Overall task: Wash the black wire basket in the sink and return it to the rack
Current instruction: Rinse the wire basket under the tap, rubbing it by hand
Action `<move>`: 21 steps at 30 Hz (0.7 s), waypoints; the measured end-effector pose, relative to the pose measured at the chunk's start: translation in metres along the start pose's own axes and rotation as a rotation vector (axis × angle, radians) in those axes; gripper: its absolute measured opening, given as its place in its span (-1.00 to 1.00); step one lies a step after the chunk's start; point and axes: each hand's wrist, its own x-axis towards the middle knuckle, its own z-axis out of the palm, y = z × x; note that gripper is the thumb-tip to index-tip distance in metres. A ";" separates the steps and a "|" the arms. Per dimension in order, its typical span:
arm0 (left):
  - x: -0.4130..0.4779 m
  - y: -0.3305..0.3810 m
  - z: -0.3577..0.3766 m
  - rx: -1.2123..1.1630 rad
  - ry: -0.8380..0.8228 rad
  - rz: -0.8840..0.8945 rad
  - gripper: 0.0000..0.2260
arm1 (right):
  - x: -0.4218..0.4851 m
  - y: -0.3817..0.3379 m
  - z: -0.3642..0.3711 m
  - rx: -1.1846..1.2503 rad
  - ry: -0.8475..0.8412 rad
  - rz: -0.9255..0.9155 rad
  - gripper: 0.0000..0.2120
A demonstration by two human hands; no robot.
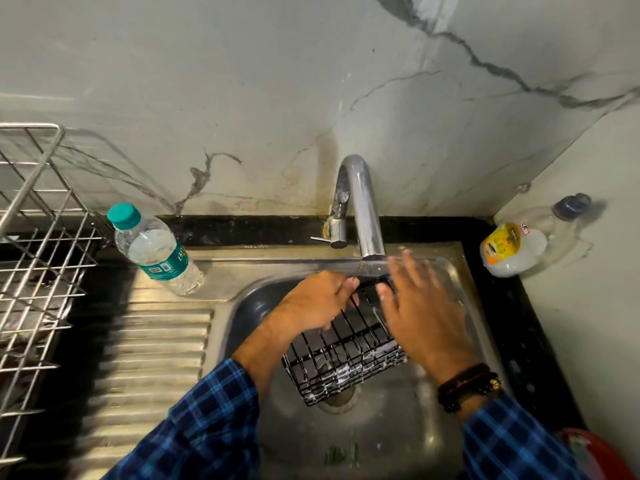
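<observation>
The black wire basket [341, 362] hangs tilted over the steel sink [460, 292], with white suds on its lower wires. My left hand [313, 301] grips the basket's upper rim just below the tap. My right hand [420, 306] is spread with straight fingers against the basket's right side, under the chrome tap [360, 206]. A silver wire rack [33, 258] stands at the far left on the counter.
A plastic water bottle [154, 249] with a teal cap stands on the ribbed drainboard [149, 358] left of the sink. A clear soap bottle [526, 244] lies in the right corner. Something red [599, 455] shows at the bottom right. Green scraps [341, 457] lie in the sink.
</observation>
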 end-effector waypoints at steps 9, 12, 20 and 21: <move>-0.003 0.008 -0.003 0.471 0.094 0.184 -0.70 | 0.015 0.016 0.014 0.609 -0.072 0.180 -0.68; -0.004 0.018 0.003 0.391 0.136 0.196 -0.69 | 0.024 0.011 0.003 0.739 0.089 0.199 -0.68; -0.003 0.009 0.000 -0.229 0.119 0.080 -0.63 | 0.036 0.018 -0.020 0.633 0.165 0.181 -0.62; -0.005 0.008 -0.003 -0.295 0.139 0.044 -0.63 | 0.031 0.016 -0.022 0.535 0.202 0.138 -0.59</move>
